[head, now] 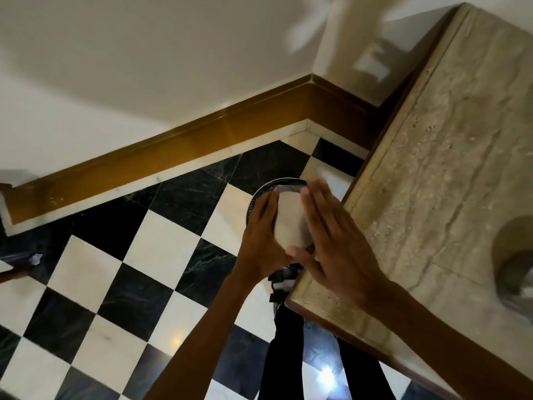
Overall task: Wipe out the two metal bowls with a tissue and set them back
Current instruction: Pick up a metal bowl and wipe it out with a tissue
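Observation:
I hold a metal bowl (266, 187) out over the floor, just off the stone table's corner. My left hand (261, 243) grips its near-left rim. A white tissue (290, 219) lies inside the bowl. My right hand (331, 241) is spread flat over the tissue, its thumb tucked at the tissue's lower edge; the hand is blurred. Most of the bowl is hidden behind both hands. A second metal bowl (514, 255) sits on the table (447, 140) at the right edge of view, partly cut off.
Below is a black-and-white chequered floor (129, 284). A brown skirting board (173, 157) runs along the white wall. My dark-trousered legs (288, 356) stand by the table's front edge. A dark object (20, 259) pokes in at far left.

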